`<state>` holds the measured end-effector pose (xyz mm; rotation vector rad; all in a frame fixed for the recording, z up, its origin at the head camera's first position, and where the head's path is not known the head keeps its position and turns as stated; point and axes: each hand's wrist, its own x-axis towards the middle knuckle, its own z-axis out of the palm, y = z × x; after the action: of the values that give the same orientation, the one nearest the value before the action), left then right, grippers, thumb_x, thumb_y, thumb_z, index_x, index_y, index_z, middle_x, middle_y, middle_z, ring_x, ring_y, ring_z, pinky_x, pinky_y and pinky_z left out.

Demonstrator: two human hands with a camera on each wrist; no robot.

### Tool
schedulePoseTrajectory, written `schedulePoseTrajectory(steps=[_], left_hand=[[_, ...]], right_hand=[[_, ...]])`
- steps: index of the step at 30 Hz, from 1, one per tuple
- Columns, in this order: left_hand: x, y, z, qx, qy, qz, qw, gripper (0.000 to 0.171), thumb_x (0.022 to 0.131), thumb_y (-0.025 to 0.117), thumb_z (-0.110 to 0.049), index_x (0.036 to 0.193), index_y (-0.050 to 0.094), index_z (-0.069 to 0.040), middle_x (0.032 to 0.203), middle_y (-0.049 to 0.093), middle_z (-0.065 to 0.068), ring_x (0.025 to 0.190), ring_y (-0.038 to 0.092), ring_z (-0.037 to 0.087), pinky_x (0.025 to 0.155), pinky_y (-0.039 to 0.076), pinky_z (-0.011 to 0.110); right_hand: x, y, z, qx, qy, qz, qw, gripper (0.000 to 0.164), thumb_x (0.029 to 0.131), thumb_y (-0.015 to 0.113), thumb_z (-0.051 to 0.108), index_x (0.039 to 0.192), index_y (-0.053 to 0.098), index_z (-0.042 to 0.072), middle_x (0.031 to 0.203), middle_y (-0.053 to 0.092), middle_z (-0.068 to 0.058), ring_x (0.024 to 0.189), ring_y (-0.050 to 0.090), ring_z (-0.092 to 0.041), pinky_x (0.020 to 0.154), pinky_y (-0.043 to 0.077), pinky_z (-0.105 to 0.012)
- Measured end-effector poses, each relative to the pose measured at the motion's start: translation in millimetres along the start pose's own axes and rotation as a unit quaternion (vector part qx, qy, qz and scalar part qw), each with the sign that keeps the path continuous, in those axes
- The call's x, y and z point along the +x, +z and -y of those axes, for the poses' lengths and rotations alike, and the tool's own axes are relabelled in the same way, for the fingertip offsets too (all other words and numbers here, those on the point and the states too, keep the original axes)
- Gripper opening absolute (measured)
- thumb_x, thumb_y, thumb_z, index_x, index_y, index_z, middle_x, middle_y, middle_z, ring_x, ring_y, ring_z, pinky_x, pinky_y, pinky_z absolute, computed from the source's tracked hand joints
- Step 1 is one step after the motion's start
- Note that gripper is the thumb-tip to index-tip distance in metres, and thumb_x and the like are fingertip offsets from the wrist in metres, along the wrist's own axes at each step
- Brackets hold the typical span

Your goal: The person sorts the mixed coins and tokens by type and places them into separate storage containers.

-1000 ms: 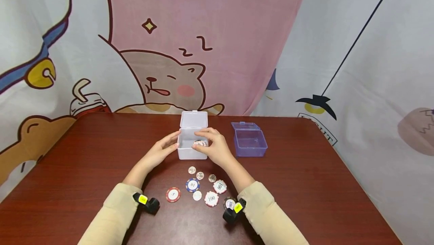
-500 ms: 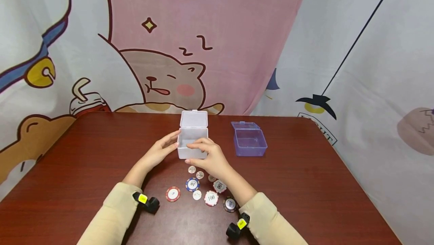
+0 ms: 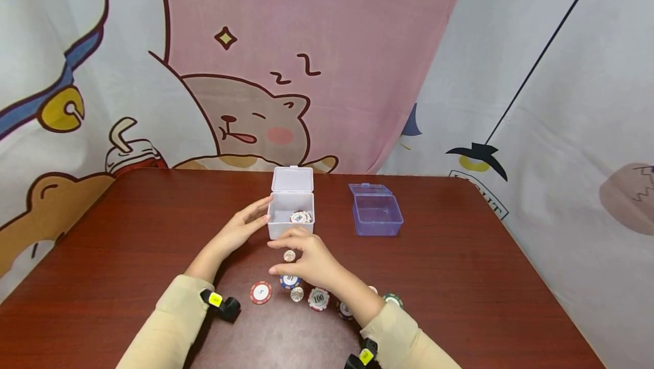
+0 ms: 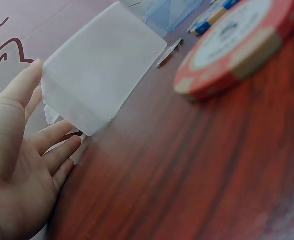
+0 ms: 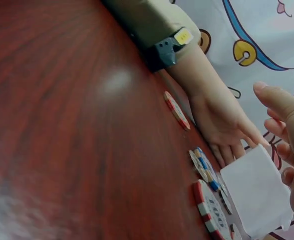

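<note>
A white plastic box [image 3: 277,230] stands with its lid up, and some white poker chips marked 100 [image 3: 300,217] lie inside. My left hand [image 3: 238,235] rests its fingertips against the box's left wall, fingers extended. My right hand [image 3: 310,258] hovers in front of the box over the chips, thumb and fingers apart, holding nothing that I can see. Below it lie a blue chip [image 3: 290,282], partly covered, and small metallic discs, one [image 3: 289,255] near the box. A red chip [image 3: 260,292] and a red-and-white 100 chip [image 3: 319,299] lie nearer me.
An open purple translucent box [image 3: 378,226] stands right of the white one. A dark chip [image 3: 344,310] shows beside my right forearm, and a green chip [image 3: 393,300] lies beyond it. Behind the brown table [image 3: 460,278] hangs a cartoon curtain [image 3: 357,74].
My right hand has drawn back out of the white box and down over the chips on the table, uncovering the chips inside the box. My left hand has stayed in place.
</note>
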<state>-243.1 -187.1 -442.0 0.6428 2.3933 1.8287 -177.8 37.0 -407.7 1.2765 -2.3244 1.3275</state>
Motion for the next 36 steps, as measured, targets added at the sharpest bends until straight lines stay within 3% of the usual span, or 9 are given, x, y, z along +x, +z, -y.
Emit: schedulePoseTrajectory(steps=[6,13,21,29,36], left_hand=[[0.1,0.0,0.4,0.003,-0.003,0.001,1.0,0.051,0.099,0.053,-0.012,0.147,0.037,-0.008,0.144,0.04,0.022,0.131,0.039,0.038,0.104,0.029,0.055],[0.1,0.2,0.3,0.006,-0.005,0.001,1.0,0.051,0.099,0.053,-0.012,0.147,0.037,-0.01,0.145,0.039,0.021,0.132,0.037,0.037,0.104,0.028,0.056],[-0.3,0.0,-1.6,0.003,-0.001,0.001,1.0,0.051,0.099,0.053,-0.013,0.148,0.036,-0.009,0.145,0.039,0.022,0.132,0.036,0.037,0.104,0.029,0.055],[0.0,0.0,-0.8,0.001,0.0,0.002,1.0,0.051,0.099,0.052,-0.012,0.147,0.037,-0.009,0.145,0.039,0.022,0.133,0.036,0.036,0.104,0.03,0.054],[-0.7,0.1,-0.5,-0.004,0.0,0.002,1.0,0.051,0.099,0.053,-0.013,0.147,0.037,-0.008,0.145,0.039,0.022,0.133,0.036,0.036,0.104,0.029,0.054]], right_hand=[[-2.9,5.9,4.1,-0.026,-0.01,0.031,0.999,0.045,0.069,0.088,0.019,0.109,0.073,0.004,0.102,0.065,0.0,0.097,0.054,-0.01,0.079,0.047,-0.024],[-6.4,12.7,8.7,-0.048,0.013,0.075,0.996,0.043,0.071,0.086,0.021,0.11,0.073,0.009,0.103,0.066,0.003,0.097,0.054,-0.007,0.085,0.041,-0.019],[-9.2,21.6,7.8,-0.057,0.006,0.108,0.993,0.044,0.07,0.086,0.025,0.11,0.073,0.011,0.103,0.066,0.007,0.093,0.051,-0.004,0.084,0.039,-0.016],[-11.6,30.4,5.0,-0.114,0.004,0.14,0.984,0.047,0.068,0.086,0.037,0.11,0.074,0.019,0.101,0.064,0.015,0.093,0.047,0.0,0.079,0.036,-0.016],[-12.3,33.8,5.9,-0.126,-0.001,0.156,0.98,0.049,0.068,0.085,0.04,0.111,0.073,0.02,0.102,0.063,0.015,0.093,0.047,0.001,0.079,0.035,-0.013]])
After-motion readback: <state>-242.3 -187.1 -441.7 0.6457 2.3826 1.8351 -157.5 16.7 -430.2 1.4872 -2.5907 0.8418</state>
